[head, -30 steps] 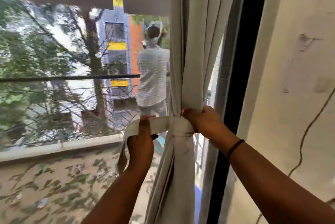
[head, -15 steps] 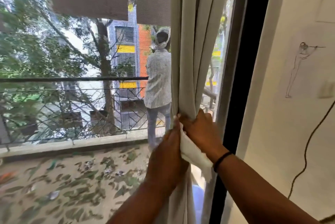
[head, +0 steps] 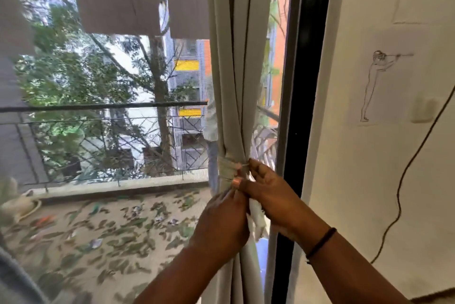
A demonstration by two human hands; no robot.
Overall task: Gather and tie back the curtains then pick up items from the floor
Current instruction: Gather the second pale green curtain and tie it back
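Since 0.5 s ago: tie-back band (head: 226,168) now shows wrapped around the gathered curtain (head: 234,69), where before both hands covered that spot; hands have dropped just below and right of the wrap. The person seen on the balcony is now almost fully hidden behind the curtain.

Curtain hangs bunched at the right side of the window, just left of the black frame (head: 305,82), cinched by the band at mid height.

Right hand (head: 268,195): fingers curled, pinching the band's loose end at the right edge of the wrap. Left hand (head: 221,225): curled around the white tail of the band (head: 256,217) below, touching the right hand. Black wristband (head: 320,242) on the right wrist.

Far left through the glass: balcony railing (head: 103,106), leaf-strewn floor (head: 110,229), trees. Right: white wall with a line drawing (head: 376,87) and 1 black cable (head: 403,180).
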